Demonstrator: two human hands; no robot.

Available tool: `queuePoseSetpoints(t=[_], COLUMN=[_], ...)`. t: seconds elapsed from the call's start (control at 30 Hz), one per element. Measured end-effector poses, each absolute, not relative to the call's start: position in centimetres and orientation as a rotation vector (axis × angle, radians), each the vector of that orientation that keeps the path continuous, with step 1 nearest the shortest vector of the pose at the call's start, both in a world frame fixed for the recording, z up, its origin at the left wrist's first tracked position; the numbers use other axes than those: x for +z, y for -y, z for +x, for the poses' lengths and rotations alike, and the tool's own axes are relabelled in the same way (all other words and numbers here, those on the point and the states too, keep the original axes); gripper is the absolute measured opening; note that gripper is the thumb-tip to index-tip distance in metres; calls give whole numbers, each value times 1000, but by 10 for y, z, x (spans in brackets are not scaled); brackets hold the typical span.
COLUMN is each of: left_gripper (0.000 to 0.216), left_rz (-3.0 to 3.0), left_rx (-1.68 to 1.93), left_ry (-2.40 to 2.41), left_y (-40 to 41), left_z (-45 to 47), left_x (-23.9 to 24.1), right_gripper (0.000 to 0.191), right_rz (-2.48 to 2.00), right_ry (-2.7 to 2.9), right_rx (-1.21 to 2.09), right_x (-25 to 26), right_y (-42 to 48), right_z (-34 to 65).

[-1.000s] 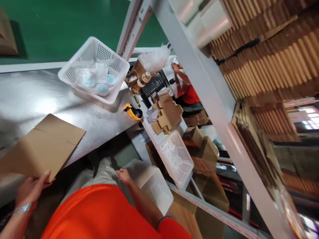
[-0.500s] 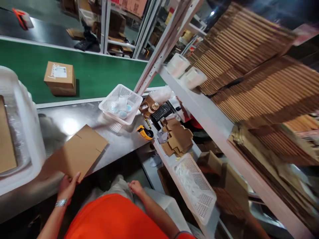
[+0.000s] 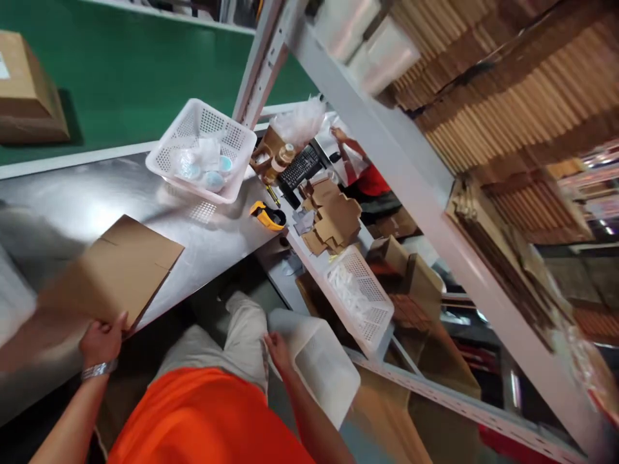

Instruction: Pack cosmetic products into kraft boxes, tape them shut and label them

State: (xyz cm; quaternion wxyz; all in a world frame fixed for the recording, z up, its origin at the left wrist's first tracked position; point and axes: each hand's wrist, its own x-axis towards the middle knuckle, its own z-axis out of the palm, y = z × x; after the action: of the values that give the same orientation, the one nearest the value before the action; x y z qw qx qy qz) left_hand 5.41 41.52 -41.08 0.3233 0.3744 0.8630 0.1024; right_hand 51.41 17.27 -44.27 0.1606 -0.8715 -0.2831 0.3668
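**Flat carton pinched at one corner, half off the steel surface**

Your left hand (image 3: 100, 340) has its grip closed on the near corner of a flattened cardboard box (image 3: 113, 274), which lies on the steel surface (image 3: 72, 200) at about 9 o'clock in the view, its near edge hanging past the rim toward you. Your right hand (image 3: 277, 349) rests at 6 o'clock, fingers laid on the rim of a white plastic bin (image 3: 322, 364) beside your knee; whether that grip is closed or merely touching, you cannot tell from here.

The risk sits in that one-corner hold. With so little of the carton pinched, it is likely to swing, buckle along a crease, or slip out and drop to the floor between you and the surface. A quick sweep toward 1 o'clock could also catch the white basket (image 3: 202, 149) of small wrapped items, or knock the yellow tape measure (image 3: 267, 216) lying near the surface's edge. The bin under your right hand looks tilted, so leaning on it may tip it. The view is blurred at left, so judge the carton's far edge with care.
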Motion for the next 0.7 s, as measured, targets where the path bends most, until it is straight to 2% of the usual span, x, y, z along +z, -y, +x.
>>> queuePoseSetpoints(t=[0.27,0.53,0.7], left_gripper=[41,41,38], left_rz=[1016,1086,1052], left_rx=[294,221,216], left_ry=[-2358,-2370,-2383], left_y=[-412,-422,-424], left_z=[47,54,56], left_x=[-437,-425,-424], right_gripper=[49,38,31], right_rz=[-2315,-2094,-2061], right_ry=[1004,1186,1210], right_rx=[1160,1455,1579], right_x=[-495,-462,-460], right_y=[-155,-153,-171], right_z=[502,514,522])
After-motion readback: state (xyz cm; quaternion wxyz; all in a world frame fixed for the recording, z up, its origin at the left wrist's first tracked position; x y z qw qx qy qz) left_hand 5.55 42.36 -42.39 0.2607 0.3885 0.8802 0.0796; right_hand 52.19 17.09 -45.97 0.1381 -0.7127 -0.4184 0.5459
